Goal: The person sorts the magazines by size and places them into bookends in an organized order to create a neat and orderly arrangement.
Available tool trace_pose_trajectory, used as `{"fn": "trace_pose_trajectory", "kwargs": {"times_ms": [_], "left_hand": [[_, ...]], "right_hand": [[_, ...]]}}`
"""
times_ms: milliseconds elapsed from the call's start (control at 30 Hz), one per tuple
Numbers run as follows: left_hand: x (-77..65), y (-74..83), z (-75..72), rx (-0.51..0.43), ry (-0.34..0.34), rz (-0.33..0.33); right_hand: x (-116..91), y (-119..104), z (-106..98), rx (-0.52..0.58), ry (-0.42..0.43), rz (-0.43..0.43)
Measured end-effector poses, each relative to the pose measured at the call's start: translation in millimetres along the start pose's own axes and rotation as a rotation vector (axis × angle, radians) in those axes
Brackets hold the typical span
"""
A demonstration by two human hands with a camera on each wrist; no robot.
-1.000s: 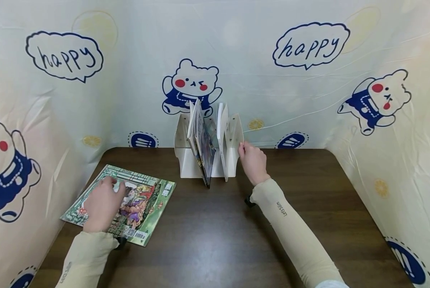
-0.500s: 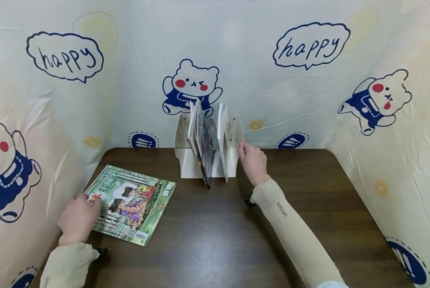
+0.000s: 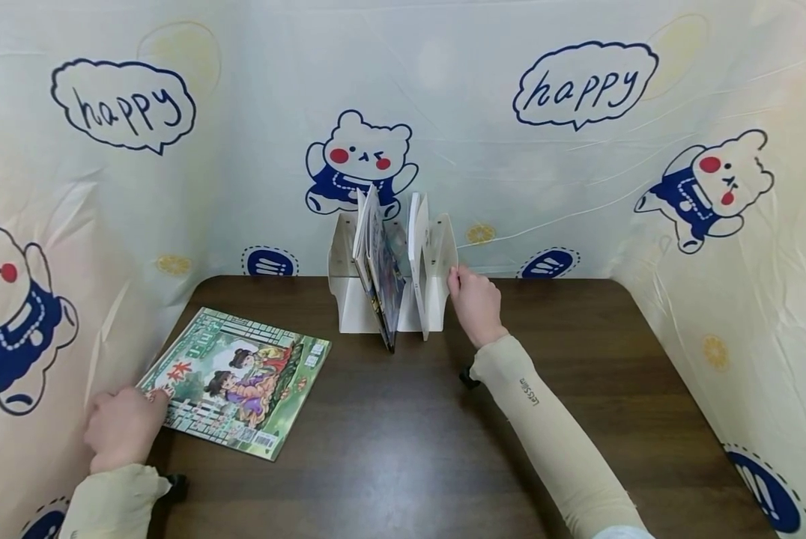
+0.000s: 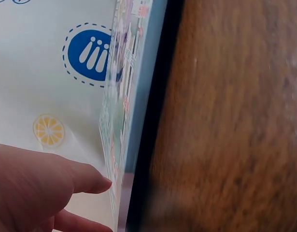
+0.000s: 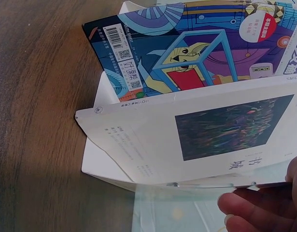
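Note:
A green illustrated magazine [image 3: 255, 382] lies flat at the table's left. My left hand [image 3: 125, 428] is at its left corner. In the left wrist view, the thumb [image 4: 92, 179] touches the cover [image 4: 121, 130], a finger bent below it; whether any finger reaches underneath is hidden. At the back centre stands a white book rack [image 3: 358, 314] holding several thin magazines or books upright. My right hand [image 3: 477, 305] pinches the rack's right side panel. In the right wrist view, a white-covered book [image 5: 158, 145] stands beside a colourful magazine [image 5: 187, 63] in the rack.
The dark wooden table [image 3: 403, 449] ends at a pale printed curtain [image 3: 470, 172] behind and at both sides. The curtain is close to my left hand. Some books in the rack lean and jut out past its front.
My left hand has slid left and nearer across the magazine, from the cover's middle to the left corner. The magazine, the rack and my right hand stay where they were.

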State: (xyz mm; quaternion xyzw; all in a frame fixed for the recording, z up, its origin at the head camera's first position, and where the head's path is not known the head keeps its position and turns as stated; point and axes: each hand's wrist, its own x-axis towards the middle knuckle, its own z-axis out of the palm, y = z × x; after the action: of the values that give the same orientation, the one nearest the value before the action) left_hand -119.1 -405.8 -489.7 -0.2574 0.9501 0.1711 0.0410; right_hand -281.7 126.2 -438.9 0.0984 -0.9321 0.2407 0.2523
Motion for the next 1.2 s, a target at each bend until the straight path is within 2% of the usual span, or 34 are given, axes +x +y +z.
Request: {"fn": "trace_pose_trajectory", "kwargs": {"times_ms": [200,400,567,933,1200], "left_hand": [[-0.7,-0.4,0.0,-0.008,0.010,-0.002],[-2.6,-3.4,-0.3,-0.006,-0.042,-0.016],[-2.4,-2.9,-2.6,-0.048,-0.078,-0.043],[1.0,-4.3,-1.2,-0.035,-0.132,-0.090],[-0.7,-5.2,-6.5,-0.135,-0.156,-0.144]], "right_hand": [[-0.1,0.6,-0.7,0.012,-0.001,0.000],[-0.3,-1.0,-2.1,0.007,-0.004,-0.006],[-0.6,-1.8,-3.5,0.002,-0.011,0.001],[-3.2,-0.8,-2.8,0.012,-0.016,0.001],[-2.3,-0.3,-3.0,0.010,-0.007,-0.002]]}}
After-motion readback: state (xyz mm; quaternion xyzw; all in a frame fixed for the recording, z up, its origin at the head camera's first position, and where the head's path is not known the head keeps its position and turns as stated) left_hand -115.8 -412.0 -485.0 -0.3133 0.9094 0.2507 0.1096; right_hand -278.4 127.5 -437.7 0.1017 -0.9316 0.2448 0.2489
